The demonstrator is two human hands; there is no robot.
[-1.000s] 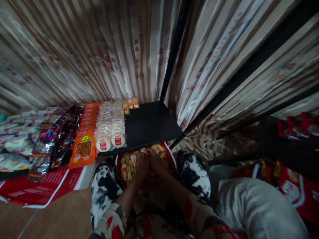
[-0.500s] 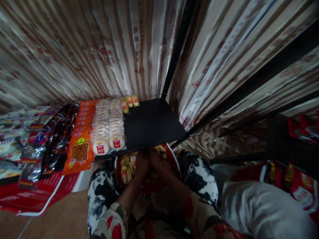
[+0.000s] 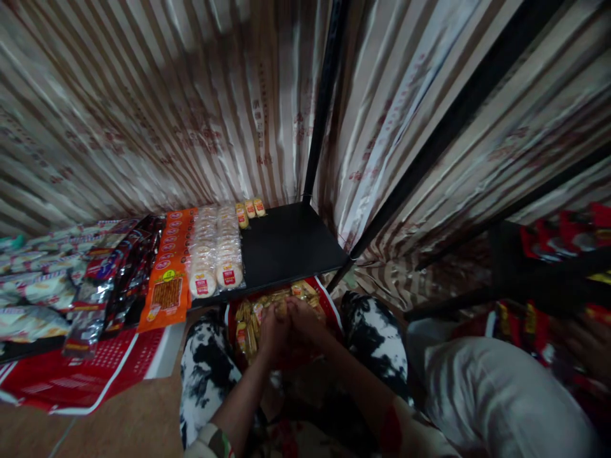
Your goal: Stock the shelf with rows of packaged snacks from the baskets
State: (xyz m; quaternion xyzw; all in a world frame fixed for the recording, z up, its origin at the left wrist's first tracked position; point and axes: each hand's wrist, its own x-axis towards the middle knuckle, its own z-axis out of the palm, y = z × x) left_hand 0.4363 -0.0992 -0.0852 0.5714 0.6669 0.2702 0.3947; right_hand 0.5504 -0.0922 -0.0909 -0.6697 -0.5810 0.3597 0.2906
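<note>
My left hand (image 3: 274,329) and my right hand (image 3: 304,320) meet over a red basket (image 3: 337,318) between my knees. Fingers on both hands are curled in and pressed together; what lies between them is dim and cannot be made out. Around them in the basket are many small yellow wrapped snacks (image 3: 242,332), with more at its far side. Just beyond is a black shelf (image 3: 291,245). Several matching yellow snack packs (image 3: 249,208) stand at its back edge, beside two rows of clear-wrapped round crackers (image 3: 229,275).
Left of the crackers lie orange snack bags (image 3: 165,299), dark packets (image 3: 126,277) and white bags (image 3: 42,289). A red basket (image 3: 71,381) sits below them. Black posts (image 3: 324,102) rise before a striped curtain (image 3: 200,95). At right is another person's grey-clad knee (image 3: 496,388).
My view has tilted and shifted slightly. My two hands have come up from deeper in the basket and are closer together. A co-worker's hand has appeared at the far right.
</note>
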